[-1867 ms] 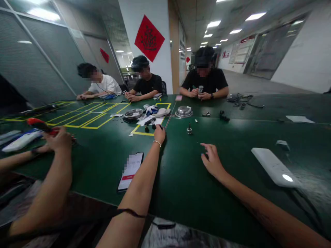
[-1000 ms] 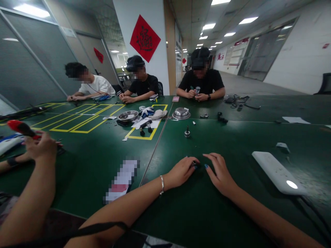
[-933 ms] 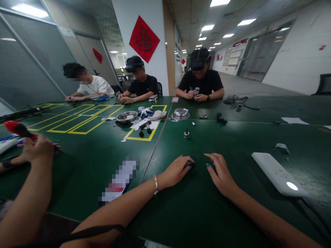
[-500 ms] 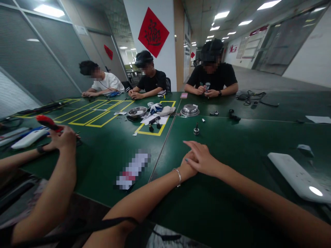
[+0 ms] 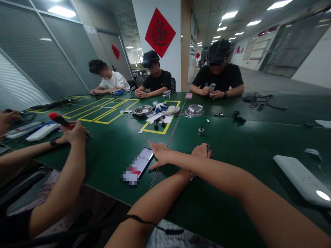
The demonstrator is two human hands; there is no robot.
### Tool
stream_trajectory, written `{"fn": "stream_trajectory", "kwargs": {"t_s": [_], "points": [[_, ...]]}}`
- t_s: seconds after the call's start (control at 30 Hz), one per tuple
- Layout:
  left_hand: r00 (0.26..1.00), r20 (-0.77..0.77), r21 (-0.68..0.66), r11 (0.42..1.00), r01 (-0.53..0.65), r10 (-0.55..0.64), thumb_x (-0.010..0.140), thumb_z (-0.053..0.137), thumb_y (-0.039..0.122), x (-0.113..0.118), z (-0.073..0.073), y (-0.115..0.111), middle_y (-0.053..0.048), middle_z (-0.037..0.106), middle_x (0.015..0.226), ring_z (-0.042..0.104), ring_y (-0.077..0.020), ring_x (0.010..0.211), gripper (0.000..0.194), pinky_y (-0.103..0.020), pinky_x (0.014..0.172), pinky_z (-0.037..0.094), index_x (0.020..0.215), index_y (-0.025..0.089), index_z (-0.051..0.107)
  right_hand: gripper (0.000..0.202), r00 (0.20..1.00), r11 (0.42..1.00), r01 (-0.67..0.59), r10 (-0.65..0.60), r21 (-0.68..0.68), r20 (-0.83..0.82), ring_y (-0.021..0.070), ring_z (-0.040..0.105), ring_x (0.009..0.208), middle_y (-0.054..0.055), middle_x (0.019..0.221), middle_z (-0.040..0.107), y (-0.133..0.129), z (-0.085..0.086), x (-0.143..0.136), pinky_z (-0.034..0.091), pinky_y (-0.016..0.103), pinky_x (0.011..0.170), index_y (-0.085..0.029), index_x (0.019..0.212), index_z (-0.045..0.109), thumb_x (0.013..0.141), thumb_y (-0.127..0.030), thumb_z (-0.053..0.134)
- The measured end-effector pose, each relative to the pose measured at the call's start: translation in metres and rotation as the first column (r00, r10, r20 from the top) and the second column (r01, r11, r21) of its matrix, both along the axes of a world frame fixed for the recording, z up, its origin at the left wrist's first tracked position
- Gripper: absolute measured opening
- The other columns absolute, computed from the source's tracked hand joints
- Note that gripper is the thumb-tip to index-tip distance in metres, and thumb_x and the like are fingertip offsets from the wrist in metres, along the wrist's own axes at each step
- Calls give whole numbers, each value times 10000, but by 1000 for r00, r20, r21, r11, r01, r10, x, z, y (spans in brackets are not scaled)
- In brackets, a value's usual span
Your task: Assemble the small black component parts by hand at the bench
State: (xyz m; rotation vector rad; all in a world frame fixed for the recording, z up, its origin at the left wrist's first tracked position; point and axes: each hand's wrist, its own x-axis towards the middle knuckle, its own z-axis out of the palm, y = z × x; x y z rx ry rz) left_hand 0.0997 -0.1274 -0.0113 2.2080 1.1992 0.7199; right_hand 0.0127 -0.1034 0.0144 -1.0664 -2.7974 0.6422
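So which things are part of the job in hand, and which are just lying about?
In use, it seems:
small dark part, in the left hand
phone, beside the open right hand
perhaps the stemmed metal piece, standing untouched

Lying about, apparently:
upturned metal bowl
gloves
white power strip
loose cables

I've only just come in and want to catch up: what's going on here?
The camera wearer's left hand holds a small dark part at the green table. The right forearm crosses above the left one, and the right hand is open beside the phone; whether they touch is unclear. Farther in, a small metal piece stands stem up. At the left, a co-worker's hand grips a red-and-black tool.
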Motion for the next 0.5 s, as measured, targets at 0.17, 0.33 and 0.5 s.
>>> {"fn": "stream_trajectory", "kwargs": {"t_s": [0.17, 0.33, 0.5], "points": [[999, 24, -6, 999, 40, -40, 888, 497, 358, -29, 17, 0, -74, 567, 1146, 554, -187, 1023, 259, -356, 873, 463, 1107, 230, 549, 1359, 989, 996, -74, 67, -51, -129, 328, 167, 1327, 253, 1439, 134, 6, -4, -13, 121, 448, 1097, -59, 1425, -133, 583, -534, 822], [997, 62, -44, 998, 43, -40, 890, 502, 320, -97, 47, -5, -82, 543, 1167, 562, -188, 981, 279, -386, 835, 492, 1133, 185, 535, 1367, 992, 991, -100, 92, -85, -86, 328, 146, 1332, 262, 1438, 121, 12, -3, -23, 121, 428, 1100, -32, 1420, -133, 582, -526, 827], [991, 132, -46, 999, 13, -7, 880, 517, 335, -206, 98, 3, -56, 563, 1128, 564, -187, 975, 235, -356, 819, 491, 1067, 201, 568, 1365, 989, 987, -129, 120, -92, -91, 311, 145, 1335, 238, 1448, 115, 20, 0, -31, 113, 421, 1103, -59, 1419, -157, 592, -545, 814]]}}
